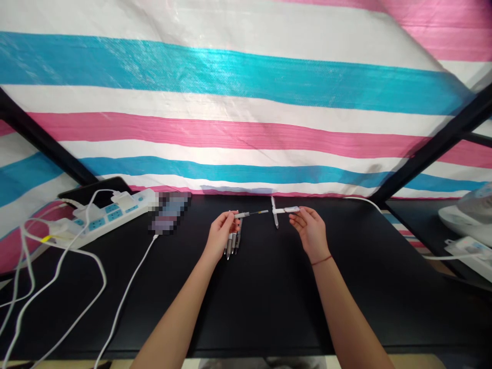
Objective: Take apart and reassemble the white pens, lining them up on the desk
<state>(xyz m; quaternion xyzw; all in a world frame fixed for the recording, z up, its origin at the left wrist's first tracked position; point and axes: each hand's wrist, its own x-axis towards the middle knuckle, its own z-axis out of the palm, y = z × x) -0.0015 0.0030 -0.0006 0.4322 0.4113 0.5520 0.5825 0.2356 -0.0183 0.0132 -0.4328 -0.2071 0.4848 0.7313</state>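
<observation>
Left hand [225, 228] pinches pale pen piece [242, 215], thin dark-and-yellow refill [263, 211] poking out. Right hand [312, 229] grasps white pen barrel [285, 210]; both too small and blurred to read.

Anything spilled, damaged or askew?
No spill or damage shows. Long white cables loop untidily across the black desktop at left; the white pen part in the left hand has a thin dark rod exposed, as if disassembled.

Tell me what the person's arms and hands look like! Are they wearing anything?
The left hand and right hand have no gloves. The left forearm and right forearm are bare, with no sleeves in view. A thin, dark reddish band circles the right wrist; none shows on the left.
</observation>
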